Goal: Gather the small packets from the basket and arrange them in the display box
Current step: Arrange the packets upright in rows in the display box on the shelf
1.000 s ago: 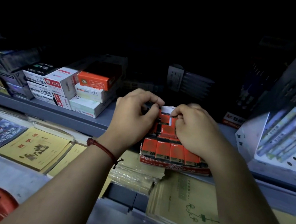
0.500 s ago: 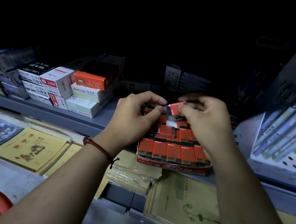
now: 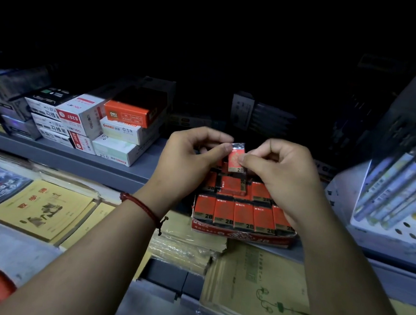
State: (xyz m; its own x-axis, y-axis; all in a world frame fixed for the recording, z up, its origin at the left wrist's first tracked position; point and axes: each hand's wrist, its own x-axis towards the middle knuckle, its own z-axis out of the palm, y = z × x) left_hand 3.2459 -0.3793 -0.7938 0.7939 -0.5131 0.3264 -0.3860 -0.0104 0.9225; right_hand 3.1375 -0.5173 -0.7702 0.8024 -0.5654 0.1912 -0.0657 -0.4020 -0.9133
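Above display box (image 3: 242, 236), at 12 o'clock from its front row: one small packet (image 3: 236, 158), held clear of the rest. Red-orange face toward camera, dark band with gold "2B" at lower end, crinkled glossy wrap at upper end. Long axis close to the 12–6 line, "2B" end at 6, wrap end at 12 with slight lean toward 1.

Left hand (image 3: 189, 163): thumb and forefinger clamped on upper-left corner of packet, at the wrap. Right hand (image 3: 283, 172): thumb and forefinger clamped on lower-right edge, just beside the "2B" mark. Held from 9 and from 3.

Box red, low-walled, at edge of grey shelf (image 3: 117, 173). Front-row packets (image 3: 243, 215) upright, side by side, "2B" at 6; more rows behind, one packet loose on top.

Versus 0.5 s earlier: packet then slanted, nearer the 2–8 line, "2B" not readable; now upright, face out. Right hand lower now, with grip on lower edge. Left-hand pinch unchanged.

At 9 o'clock: stacked stationery boxes (image 3: 115, 128). Red cord bracelet (image 3: 144, 205) on left wrist.
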